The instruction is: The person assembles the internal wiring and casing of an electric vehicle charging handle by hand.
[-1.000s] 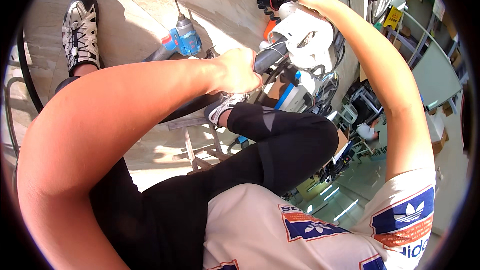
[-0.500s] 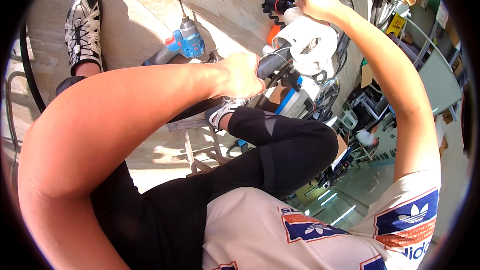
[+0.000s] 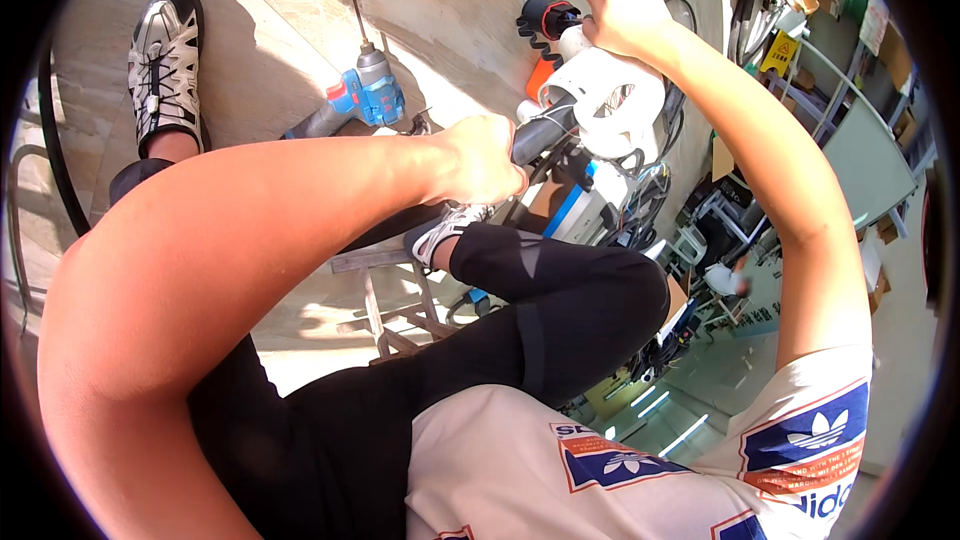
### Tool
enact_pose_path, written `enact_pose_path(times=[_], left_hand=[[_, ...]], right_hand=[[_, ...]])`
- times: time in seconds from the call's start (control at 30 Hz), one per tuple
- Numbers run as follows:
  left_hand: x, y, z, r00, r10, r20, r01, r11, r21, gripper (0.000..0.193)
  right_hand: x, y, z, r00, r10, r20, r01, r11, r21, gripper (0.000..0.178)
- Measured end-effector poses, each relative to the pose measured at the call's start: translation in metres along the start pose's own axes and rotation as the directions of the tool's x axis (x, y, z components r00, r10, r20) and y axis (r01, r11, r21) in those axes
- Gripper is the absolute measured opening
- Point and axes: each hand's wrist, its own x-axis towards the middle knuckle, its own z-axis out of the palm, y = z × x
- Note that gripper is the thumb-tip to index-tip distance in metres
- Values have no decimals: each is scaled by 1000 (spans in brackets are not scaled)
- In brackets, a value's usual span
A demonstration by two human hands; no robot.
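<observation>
My left hand (image 3: 487,158) is closed around the near end of a dark grey cylinder (image 3: 545,132). That cylinder runs into a white housing (image 3: 610,90) with large rounded openings. At the housing's far end my right hand (image 3: 626,20) is closed, fingers curled over its narrow white tip; exactly what they grip is hidden. A blue and red cordless drill (image 3: 372,93) with a long thin bit lies on the floor, left of the housing. Beside the right hand's fingers is a black cylindrical part (image 3: 548,15) with a red ring and a coiled black cord.
Loose cables (image 3: 655,190) and a white and blue box (image 3: 592,202) lie beneath and right of the housing. A wooden stool (image 3: 375,305) stands near my legs. At the right are a yellow sign (image 3: 778,52), shelving and clutter. Another person (image 3: 725,278) is farther off.
The whole view shifts slightly. My right hand and the white housing's far end sit a little lower and further left; both hands keep their holds.
</observation>
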Motion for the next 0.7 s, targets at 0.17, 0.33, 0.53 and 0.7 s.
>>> enact_pose_path(times=[0.17,0.33,0.53,0.7], left_hand=[[0,3,-1,1000,-15,16,14,1000,19,42],[0,3,-1,1000,-17,9,17,999,30,40],[3,-2,3,1000,13,1,-13,1000,2,39],[1,1,1,1000,-14,-9,14,1000,11,39]], right_hand=[[0,-3,4,995,-13,95,3,995,99,28],[14,15,27,937,336,94,-339,815,470,34],[14,18,28,984,152,89,-169,959,227,33],[-5,2,-3,986,-161,40,164,983,-82,37]])
